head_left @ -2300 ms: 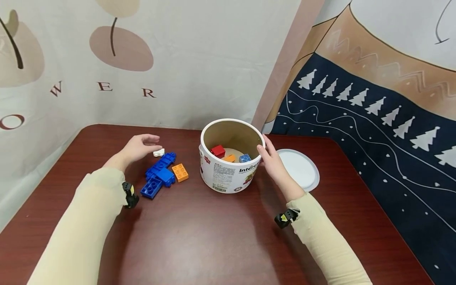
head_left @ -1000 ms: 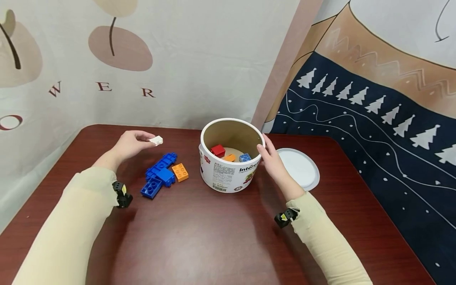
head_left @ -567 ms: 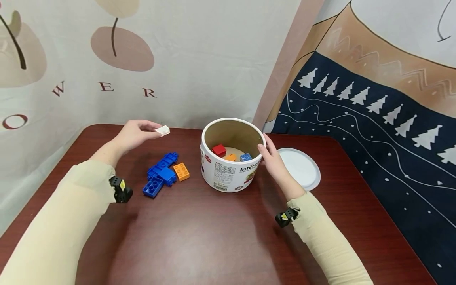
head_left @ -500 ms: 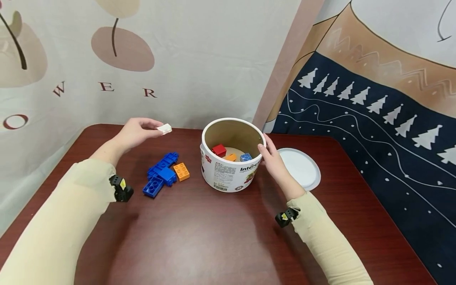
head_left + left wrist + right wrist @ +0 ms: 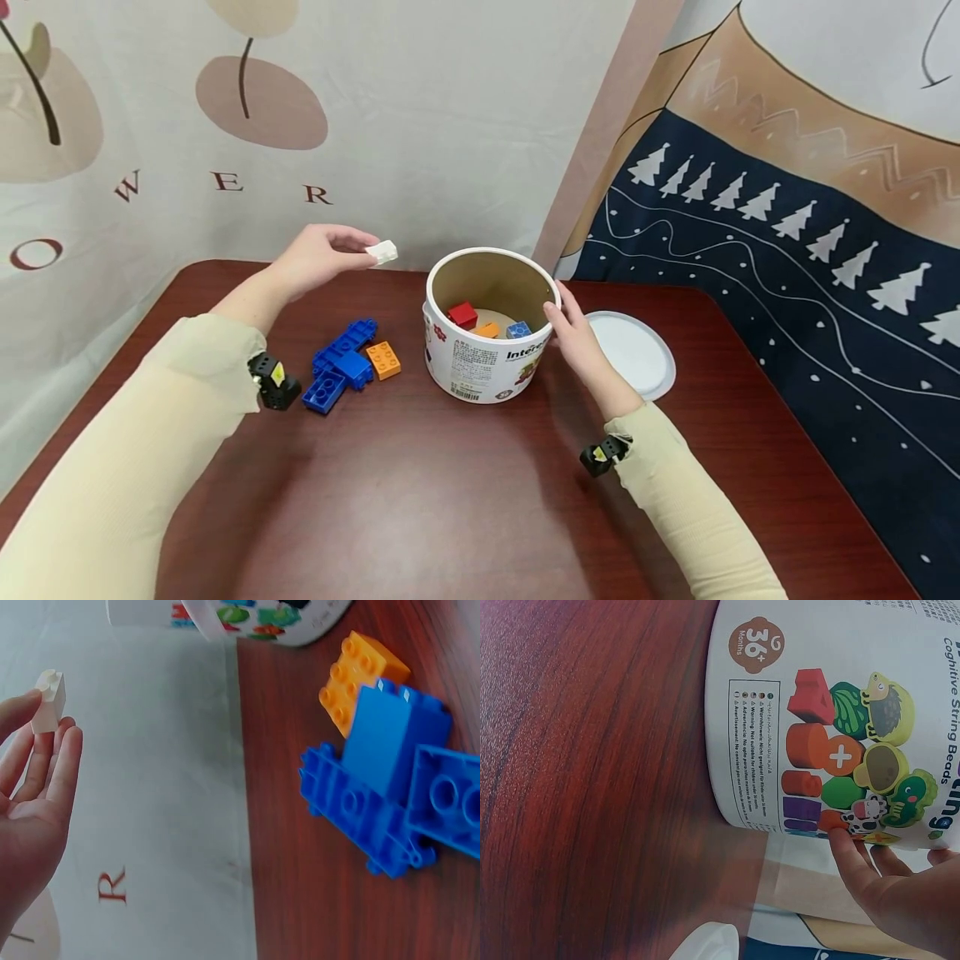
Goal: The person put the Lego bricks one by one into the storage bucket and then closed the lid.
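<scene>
My left hand (image 5: 318,257) pinches a white toy building brick (image 5: 382,252) between thumb and fingers, above the table's back edge and left of the bucket. In the left wrist view the studs on this white brick (image 5: 49,701) show. My right hand (image 5: 581,346) holds the right side of a round white bucket (image 5: 472,367), thumb at the rim. Inside the bucket lie a red brick (image 5: 462,315), an orange piece (image 5: 487,330) and a light blue brick (image 5: 518,330). The right wrist view shows fingers against the printed wall of the bucket (image 5: 832,690).
Several blue bricks (image 5: 352,367) lie together on the brown table (image 5: 420,500), left of the bucket. Beside them is an orange brick (image 5: 383,360). A white round lid (image 5: 633,354) lies right of the bucket, behind the right forearm. Printed cloths hang behind the table.
My left hand has picked the white brick up off the table, lifted it, and carried it right towards the bucket. My right hand has stayed on the bucket.
</scene>
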### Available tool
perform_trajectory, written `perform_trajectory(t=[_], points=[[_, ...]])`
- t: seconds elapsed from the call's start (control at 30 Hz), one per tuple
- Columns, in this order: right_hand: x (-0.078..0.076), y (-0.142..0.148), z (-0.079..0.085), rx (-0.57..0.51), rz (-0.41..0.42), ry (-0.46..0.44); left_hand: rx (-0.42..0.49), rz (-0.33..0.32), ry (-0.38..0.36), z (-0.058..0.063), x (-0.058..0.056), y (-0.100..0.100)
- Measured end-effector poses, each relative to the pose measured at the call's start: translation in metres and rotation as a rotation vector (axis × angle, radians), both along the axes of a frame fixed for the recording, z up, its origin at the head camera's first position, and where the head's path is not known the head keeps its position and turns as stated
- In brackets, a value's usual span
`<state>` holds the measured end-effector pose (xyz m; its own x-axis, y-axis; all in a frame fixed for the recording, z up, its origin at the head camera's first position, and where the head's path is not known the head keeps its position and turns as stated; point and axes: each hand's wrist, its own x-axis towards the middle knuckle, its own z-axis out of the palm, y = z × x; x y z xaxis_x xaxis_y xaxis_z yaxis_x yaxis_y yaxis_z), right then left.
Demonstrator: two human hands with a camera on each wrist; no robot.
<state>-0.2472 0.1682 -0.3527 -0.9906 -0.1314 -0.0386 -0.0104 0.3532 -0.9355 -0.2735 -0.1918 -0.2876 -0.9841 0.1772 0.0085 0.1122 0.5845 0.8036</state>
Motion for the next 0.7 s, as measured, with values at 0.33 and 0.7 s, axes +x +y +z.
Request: perform_trajectory(t=[0.33, 0.7], points=[[-0.001, 0.000, 0.000, -0.006, -0.003, -0.003, 0.072, -0.060, -0.011, 0.010, -0.001, 0.029], [0.001, -0.001, -0.001, -0.008, 0.002, -0.006, 0.132, -0.130, 0.000, 0.009, -0.006, 0.068]])
